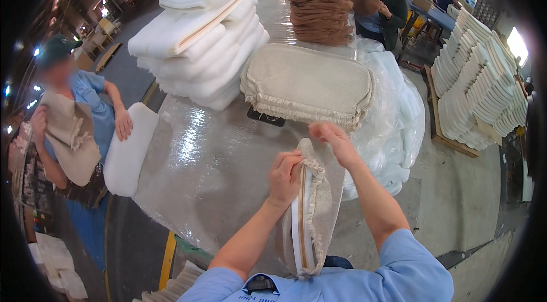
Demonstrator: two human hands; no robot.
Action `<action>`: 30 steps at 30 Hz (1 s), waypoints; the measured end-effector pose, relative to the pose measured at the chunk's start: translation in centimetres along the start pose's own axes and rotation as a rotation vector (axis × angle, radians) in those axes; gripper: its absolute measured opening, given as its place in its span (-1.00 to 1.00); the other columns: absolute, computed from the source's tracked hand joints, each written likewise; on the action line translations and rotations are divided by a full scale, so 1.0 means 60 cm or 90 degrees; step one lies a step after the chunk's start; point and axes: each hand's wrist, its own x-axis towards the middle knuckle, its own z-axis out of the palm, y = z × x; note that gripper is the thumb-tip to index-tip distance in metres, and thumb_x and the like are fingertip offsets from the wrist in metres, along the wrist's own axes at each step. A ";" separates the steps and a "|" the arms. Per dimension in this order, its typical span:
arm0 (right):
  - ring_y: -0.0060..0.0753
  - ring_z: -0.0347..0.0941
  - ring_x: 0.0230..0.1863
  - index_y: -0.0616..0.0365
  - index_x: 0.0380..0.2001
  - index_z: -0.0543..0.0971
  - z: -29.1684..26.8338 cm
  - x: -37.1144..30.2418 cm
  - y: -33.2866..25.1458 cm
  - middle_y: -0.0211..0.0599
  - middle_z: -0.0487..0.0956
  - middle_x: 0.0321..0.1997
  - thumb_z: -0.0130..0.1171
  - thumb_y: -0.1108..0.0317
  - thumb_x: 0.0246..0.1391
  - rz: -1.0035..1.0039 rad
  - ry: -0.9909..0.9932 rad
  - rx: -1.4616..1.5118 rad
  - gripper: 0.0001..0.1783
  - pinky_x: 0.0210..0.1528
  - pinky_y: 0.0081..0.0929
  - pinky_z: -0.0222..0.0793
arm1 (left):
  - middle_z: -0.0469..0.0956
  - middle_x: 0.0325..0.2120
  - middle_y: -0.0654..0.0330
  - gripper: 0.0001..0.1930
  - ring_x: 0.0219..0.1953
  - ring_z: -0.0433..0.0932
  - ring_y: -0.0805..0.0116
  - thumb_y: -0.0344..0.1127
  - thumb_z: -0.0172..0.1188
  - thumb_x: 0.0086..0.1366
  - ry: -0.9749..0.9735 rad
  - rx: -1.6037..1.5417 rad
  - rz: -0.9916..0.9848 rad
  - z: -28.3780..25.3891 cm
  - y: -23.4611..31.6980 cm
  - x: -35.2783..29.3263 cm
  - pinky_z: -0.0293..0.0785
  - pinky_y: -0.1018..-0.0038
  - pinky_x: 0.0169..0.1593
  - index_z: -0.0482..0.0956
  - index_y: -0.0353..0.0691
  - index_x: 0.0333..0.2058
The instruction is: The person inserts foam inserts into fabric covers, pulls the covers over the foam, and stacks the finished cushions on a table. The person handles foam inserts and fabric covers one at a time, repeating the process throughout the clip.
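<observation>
A beige cushion cover (pixel 325 202) with frayed edges hangs in front of me at the table's near edge, its long zipper (pixel 303 219) facing up. Near its upper end, my left hand (pixel 286 175) is closed on the cover, fingers pinching the edge beside the zipper. My right hand (pixel 336 141) is just right of the cover's tip, its fingers curled and smeared by motion; whether it holds anything does not show. Right beyond both hands lies a stack of similar beige covers (pixel 307 77) with fringed edges.
The table (pixel 199 159) is wrapped in shiny plastic. White padding (pixel 194 46) is piled at far left, brown covers (pixel 319 11) at the back. Plastic-wrapped padding (pixel 393 114) bulges at right. Co-workers stand at left (pixel 97 103) and back right (pixel 393 11). A loaded pallet (pixel 456 137) sits right.
</observation>
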 end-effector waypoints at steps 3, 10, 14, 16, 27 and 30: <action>-0.61 0.41 0.04 0.11 0.02 0.65 0.041 -0.004 0.028 -0.46 0.59 -0.10 0.18 0.06 0.43 0.059 -0.101 -0.071 -0.64 0.17 -0.52 0.31 | 0.64 -0.15 0.05 -0.90 -0.05 0.66 0.02 -0.55 0.31 0.33 -0.015 0.014 -0.013 0.006 0.001 -0.003 0.61 0.27 -0.01 0.64 -0.25 -0.20; -0.66 0.44 -0.24 0.12 -0.14 0.60 0.078 -0.001 0.067 -0.56 0.57 -0.26 0.23 0.14 0.38 0.053 -0.023 -0.063 -0.74 -0.12 -0.59 0.40 | 0.64 -0.08 0.01 -0.87 0.02 0.63 0.01 -0.55 0.22 0.38 -0.052 0.014 -0.017 -0.011 -0.009 0.003 0.57 0.24 0.09 0.63 -0.26 -0.13; -0.67 0.46 -0.21 0.07 -0.12 0.62 0.055 0.009 0.101 -0.55 0.59 -0.26 0.26 0.14 0.35 0.039 0.007 0.013 -0.76 -0.12 -0.59 0.41 | 0.62 0.01 0.06 -0.81 0.14 0.59 0.15 -0.37 0.11 0.54 0.094 0.131 -0.035 -0.074 0.000 -0.019 0.52 0.26 0.21 0.61 -0.25 0.00; -0.65 0.47 -0.22 0.06 -0.13 0.64 0.030 0.010 0.110 -0.53 0.59 -0.27 0.28 0.13 0.34 0.006 0.042 0.043 -0.75 -0.13 -0.59 0.40 | 0.63 -0.02 0.14 -0.72 0.02 0.62 0.27 -0.23 -0.01 0.63 0.278 -0.069 -0.325 -0.124 0.021 -0.092 0.58 0.29 0.13 0.59 -0.26 0.07; -0.56 0.48 -0.23 0.10 -0.13 0.69 0.085 0.017 0.115 -0.47 0.60 -0.22 0.30 0.03 0.35 0.026 0.164 0.075 -0.66 -0.13 -0.52 0.41 | 0.47 0.28 0.05 -0.37 -0.02 0.68 0.23 -0.02 -0.07 0.66 0.038 -0.462 -0.777 -0.239 0.295 -0.541 0.54 0.29 0.15 0.10 -0.21 0.52; -0.54 0.49 -0.20 0.15 -0.02 0.69 0.075 0.014 0.120 -0.49 0.61 -0.22 0.26 0.19 0.39 0.008 0.171 0.092 -0.72 -0.06 -0.51 0.45 | 0.45 0.29 0.02 -0.30 0.06 0.66 0.20 -0.04 -0.07 0.66 0.137 -0.527 -0.729 -0.200 0.297 -0.520 0.52 0.29 0.21 -0.09 -0.17 0.58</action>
